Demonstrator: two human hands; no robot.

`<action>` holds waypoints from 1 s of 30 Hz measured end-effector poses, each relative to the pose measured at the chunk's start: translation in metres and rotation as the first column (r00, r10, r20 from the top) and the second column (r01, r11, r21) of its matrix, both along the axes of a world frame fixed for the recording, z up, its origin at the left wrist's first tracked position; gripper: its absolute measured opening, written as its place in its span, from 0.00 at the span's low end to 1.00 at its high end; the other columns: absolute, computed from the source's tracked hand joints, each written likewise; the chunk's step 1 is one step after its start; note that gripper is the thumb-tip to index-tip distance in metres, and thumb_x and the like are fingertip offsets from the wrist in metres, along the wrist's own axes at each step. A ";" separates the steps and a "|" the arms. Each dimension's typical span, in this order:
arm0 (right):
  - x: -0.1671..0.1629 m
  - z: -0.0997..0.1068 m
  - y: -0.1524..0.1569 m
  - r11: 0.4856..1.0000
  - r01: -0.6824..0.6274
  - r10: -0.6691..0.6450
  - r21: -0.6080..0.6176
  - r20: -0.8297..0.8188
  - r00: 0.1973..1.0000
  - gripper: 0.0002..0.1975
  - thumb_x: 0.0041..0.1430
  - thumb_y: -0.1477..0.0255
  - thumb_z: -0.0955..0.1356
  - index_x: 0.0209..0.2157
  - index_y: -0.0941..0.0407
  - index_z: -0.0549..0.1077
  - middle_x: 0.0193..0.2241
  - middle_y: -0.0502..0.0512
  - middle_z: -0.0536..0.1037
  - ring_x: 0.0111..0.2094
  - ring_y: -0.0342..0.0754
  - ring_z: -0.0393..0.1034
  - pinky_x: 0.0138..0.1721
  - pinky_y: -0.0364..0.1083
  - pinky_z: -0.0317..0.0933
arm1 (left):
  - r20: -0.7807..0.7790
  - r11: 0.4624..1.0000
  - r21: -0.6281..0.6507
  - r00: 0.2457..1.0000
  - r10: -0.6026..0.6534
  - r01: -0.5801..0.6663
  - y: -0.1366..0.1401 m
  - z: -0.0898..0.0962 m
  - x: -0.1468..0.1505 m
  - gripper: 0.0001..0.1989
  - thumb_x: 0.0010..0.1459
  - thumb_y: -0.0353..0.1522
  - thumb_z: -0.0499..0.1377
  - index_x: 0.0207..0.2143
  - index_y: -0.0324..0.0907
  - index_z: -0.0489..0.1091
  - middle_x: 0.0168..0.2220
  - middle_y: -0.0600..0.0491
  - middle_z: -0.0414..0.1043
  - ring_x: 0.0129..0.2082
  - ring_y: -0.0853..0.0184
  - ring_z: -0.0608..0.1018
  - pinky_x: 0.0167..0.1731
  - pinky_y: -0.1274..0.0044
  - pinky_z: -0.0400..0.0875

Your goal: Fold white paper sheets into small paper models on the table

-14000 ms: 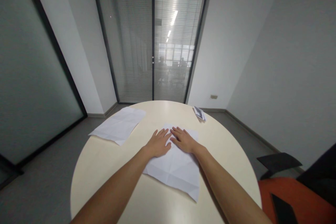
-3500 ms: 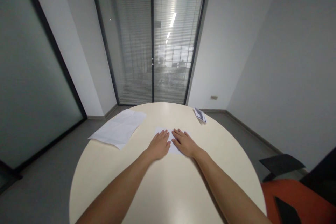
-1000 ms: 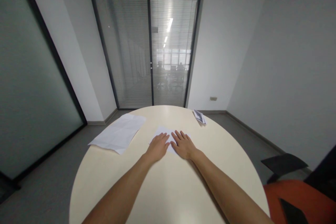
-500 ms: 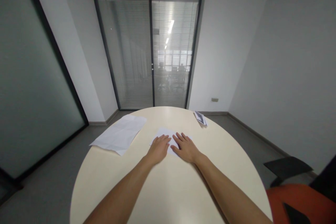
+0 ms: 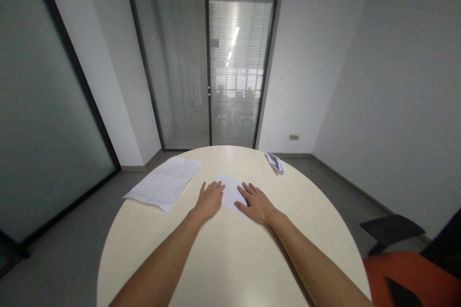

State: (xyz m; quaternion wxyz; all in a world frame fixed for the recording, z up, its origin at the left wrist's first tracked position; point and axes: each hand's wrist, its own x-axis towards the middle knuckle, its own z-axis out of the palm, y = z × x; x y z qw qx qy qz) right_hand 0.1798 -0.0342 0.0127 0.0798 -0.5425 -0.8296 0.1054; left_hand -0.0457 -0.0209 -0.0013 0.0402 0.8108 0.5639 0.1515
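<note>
A small folded white paper (image 5: pixel 231 192) lies in the middle of the round cream table (image 5: pixel 230 268). My left hand (image 5: pixel 209 200) lies flat with fingers spread at the paper's left edge. My right hand (image 5: pixel 255 202) presses flat on the paper's right part. The strip of paper between the two hands is uncovered. Neither hand grips anything.
A larger creased white sheet (image 5: pixel 164 183) lies at the table's far left edge. A small folded printed paper (image 5: pixel 275 161) sits at the far right rim. An orange and black chair (image 5: pixel 406 268) stands at the right. Glass doors with blinds (image 5: pixel 209 67) are beyond the table.
Long ago the paper was a large open sheet; it is now folded small. In the last half second my left hand slid left, uncovering the paper's middle.
</note>
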 end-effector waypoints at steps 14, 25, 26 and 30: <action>-0.001 0.002 -0.002 1.000 0.000 0.000 0.008 0.001 1.000 0.43 0.66 0.43 0.55 0.71 0.57 0.53 0.72 0.61 0.48 0.72 0.63 0.38 0.69 0.59 0.38 | 0.056 0.981 -0.049 0.981 -0.183 0.186 0.001 -0.005 0.005 0.27 0.70 0.40 0.47 0.67 0.38 0.61 0.70 0.44 0.54 0.70 0.57 0.57 0.69 0.63 0.52; 0.015 -0.003 -0.001 0.997 -0.080 0.080 0.003 -0.055 0.995 0.44 0.64 0.41 0.58 0.71 0.55 0.55 0.72 0.61 0.49 0.72 0.65 0.39 0.69 0.60 0.40 | 0.117 0.973 0.003 0.967 -0.228 0.230 0.000 -0.009 0.003 0.25 0.69 0.40 0.50 0.65 0.41 0.64 0.68 0.45 0.59 0.69 0.56 0.60 0.68 0.63 0.54; 0.015 -0.004 -0.001 0.996 -0.085 0.085 0.006 -0.059 0.995 0.43 0.64 0.41 0.58 0.70 0.54 0.56 0.72 0.61 0.49 0.72 0.65 0.39 0.69 0.61 0.40 | 0.119 0.975 0.003 0.968 -0.220 0.221 0.001 -0.009 0.003 0.25 0.69 0.40 0.50 0.64 0.41 0.64 0.68 0.45 0.59 0.69 0.56 0.61 0.68 0.63 0.54; 0.013 -0.009 0.001 0.998 -0.062 0.064 0.025 -0.072 0.995 0.42 0.64 0.42 0.58 0.70 0.55 0.58 0.71 0.62 0.50 0.72 0.66 0.39 0.69 0.62 0.40 | 0.115 0.983 0.040 0.977 -0.180 0.177 0.001 -0.006 0.003 0.25 0.68 0.38 0.52 0.64 0.40 0.65 0.67 0.44 0.61 0.68 0.55 0.63 0.67 0.62 0.55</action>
